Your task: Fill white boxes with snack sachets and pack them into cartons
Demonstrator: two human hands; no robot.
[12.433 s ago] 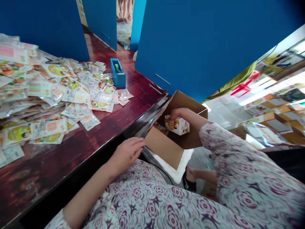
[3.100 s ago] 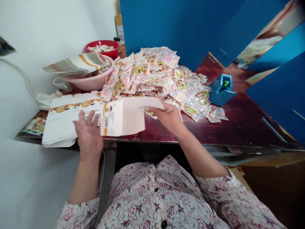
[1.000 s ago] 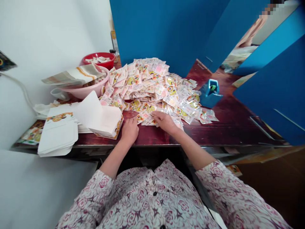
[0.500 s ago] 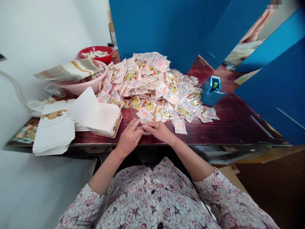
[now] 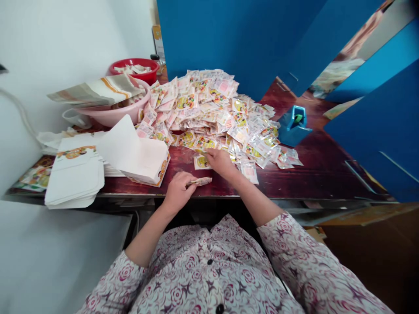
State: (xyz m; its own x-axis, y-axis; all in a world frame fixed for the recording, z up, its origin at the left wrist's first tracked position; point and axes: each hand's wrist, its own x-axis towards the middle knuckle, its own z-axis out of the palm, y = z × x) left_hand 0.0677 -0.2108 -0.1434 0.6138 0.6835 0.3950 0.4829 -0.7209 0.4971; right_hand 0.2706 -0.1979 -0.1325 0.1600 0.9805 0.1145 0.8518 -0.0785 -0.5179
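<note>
My left hand (image 5: 178, 190) pinches a small folded foil sachet (image 5: 200, 181) just above the table's front edge. My right hand (image 5: 221, 162) rests on the near edge of a large heap of printed sachets (image 5: 209, 113), its fingertips among them. One yellow-printed sachet (image 5: 202, 162) lies flat by those fingers. Whether they grip anything is hidden. To the left of my left hand stands an open white carton (image 5: 144, 159) with its flap raised, lying on its side. Beyond it is a stack of flat printed cartons (image 5: 73, 172).
The dark red wooden table (image 5: 314, 174) ends in a front edge close to my body. A blue tape dispenser (image 5: 294, 126) stands at right. A pink basin (image 5: 113, 114) and red bowl (image 5: 131, 65) sit at back left, against a white wall. Blue partitions (image 5: 235, 39) rise behind.
My hands have parted. The left has drawn back toward the table's edge with the small sachet, and the right has moved forward onto the heap. The camera has shifted slightly.
</note>
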